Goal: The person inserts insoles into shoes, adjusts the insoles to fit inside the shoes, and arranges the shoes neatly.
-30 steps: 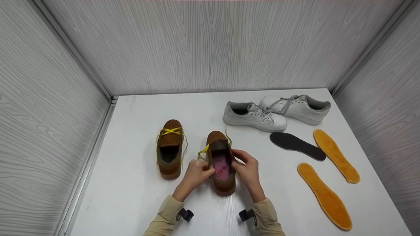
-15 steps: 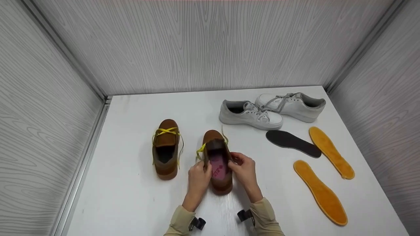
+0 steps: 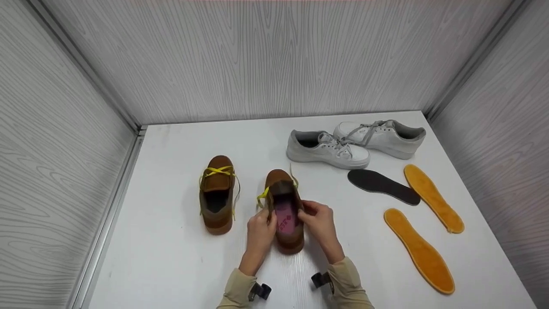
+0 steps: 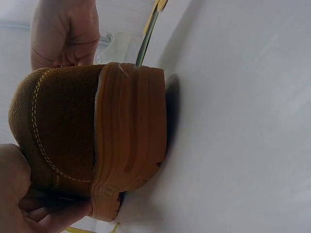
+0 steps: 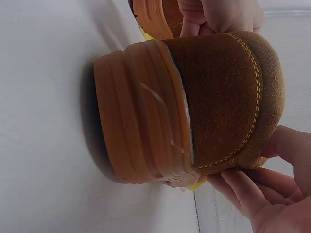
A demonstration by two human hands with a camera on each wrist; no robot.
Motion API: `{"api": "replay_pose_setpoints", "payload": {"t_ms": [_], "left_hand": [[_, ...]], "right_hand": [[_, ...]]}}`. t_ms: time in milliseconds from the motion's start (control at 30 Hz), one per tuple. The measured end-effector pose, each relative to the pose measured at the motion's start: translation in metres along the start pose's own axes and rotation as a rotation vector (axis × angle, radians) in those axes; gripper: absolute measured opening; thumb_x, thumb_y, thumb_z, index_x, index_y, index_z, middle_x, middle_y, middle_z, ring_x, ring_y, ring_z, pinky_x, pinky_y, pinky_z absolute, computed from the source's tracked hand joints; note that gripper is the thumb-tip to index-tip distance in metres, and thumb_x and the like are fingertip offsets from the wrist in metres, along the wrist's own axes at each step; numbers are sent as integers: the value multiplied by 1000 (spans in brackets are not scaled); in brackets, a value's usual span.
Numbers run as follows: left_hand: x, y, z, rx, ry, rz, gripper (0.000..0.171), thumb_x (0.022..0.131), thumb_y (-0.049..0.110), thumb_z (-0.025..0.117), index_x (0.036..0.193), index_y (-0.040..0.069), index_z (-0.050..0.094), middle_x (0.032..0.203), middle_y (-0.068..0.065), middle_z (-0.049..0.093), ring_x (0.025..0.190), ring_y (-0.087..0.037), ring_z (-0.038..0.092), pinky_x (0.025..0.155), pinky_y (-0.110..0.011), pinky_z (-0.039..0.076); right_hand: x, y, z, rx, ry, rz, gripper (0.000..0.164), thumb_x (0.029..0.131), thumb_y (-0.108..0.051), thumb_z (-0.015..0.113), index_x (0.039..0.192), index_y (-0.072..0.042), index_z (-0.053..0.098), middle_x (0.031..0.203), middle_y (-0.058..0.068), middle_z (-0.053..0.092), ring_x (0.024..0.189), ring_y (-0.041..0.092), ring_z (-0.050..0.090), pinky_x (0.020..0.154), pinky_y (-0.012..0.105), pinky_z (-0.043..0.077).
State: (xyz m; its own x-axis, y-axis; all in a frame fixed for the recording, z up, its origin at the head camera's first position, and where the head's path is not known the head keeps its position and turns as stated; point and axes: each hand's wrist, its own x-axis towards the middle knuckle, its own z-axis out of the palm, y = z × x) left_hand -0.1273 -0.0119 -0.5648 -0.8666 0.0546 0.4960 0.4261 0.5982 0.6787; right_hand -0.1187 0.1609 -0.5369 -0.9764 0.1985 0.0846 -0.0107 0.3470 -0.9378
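A brown suede shoe (image 3: 291, 245) with yellow laces stands at the middle of the table, toe pointing away. Inside it lies a pink insole (image 3: 285, 218) with red print. My left hand (image 3: 260, 231) grips the left side of the shoe's collar, thumb over the inner edge. On the opposite side my right hand (image 3: 319, 223) pinches the collar between thumb and fingers. Both wrist views show the shoe's heel (image 4: 68, 131) close up, with yellow stitching and a thick tan rubber sole (image 5: 136, 116). The insole is hidden from the wrist cameras.
A matching brown shoe (image 3: 217, 223) stands to the left, laces crossed. Two white sneakers (image 3: 328, 154) with grey laces sit at the back right. In front of them lie a black insole (image 3: 381, 185) and two orange insoles (image 3: 420, 253), one touching the black one.
The left hand has shifted from reaching over the insole to gripping the left collar. The right hand keeps its hold at the right side. The whole view has shifted slightly.
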Motion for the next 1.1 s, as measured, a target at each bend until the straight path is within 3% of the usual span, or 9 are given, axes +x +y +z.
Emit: {"api": "replay_pose_setpoints", "payload": {"t_ms": [367, 567, 800, 1100], "left_hand": [[3, -5, 2, -36, 10, 45, 36, 82, -5, 70, 59, 9, 45, 60, 7, 36, 56, -8, 31, 49, -23, 29], [7, -10, 4, -88, 23, 26, 32, 83, -6, 69, 62, 7, 49, 60, 5, 40, 57, -8, 34, 50, -23, 31], [10, -9, 8, -136, 11, -50, 18, 87, -4, 66, 72, 5, 60, 64, -2, 55, 60, -11, 43, 53, -28, 41], [10, -9, 12, -142, 47, -64, 22, 87, -3, 65, 68, 6, 57, 62, 0, 51, 59, -11, 40, 52, -28, 39]], "right_hand": [[-2, -4, 2, -33, 14, -19, 25, 78, 2, 68, 103, 5, 75, 93, 15, 74, 82, 22, 71, 71, 28, 55], [-1, -4, 6, -61, 46, -69, 24, 77, 4, 68, 99, 6, 76, 91, 16, 74, 81, 21, 71, 69, 28, 55], [1, -4, 5, -46, 64, -62, 22, 77, 5, 68, 97, 6, 76, 90, 17, 74, 78, 21, 70, 67, 25, 55], [5, 1, 0, -6, 31, -22, 23, 78, 5, 70, 100, 6, 75, 92, 17, 74, 81, 24, 72, 70, 27, 56]]}}
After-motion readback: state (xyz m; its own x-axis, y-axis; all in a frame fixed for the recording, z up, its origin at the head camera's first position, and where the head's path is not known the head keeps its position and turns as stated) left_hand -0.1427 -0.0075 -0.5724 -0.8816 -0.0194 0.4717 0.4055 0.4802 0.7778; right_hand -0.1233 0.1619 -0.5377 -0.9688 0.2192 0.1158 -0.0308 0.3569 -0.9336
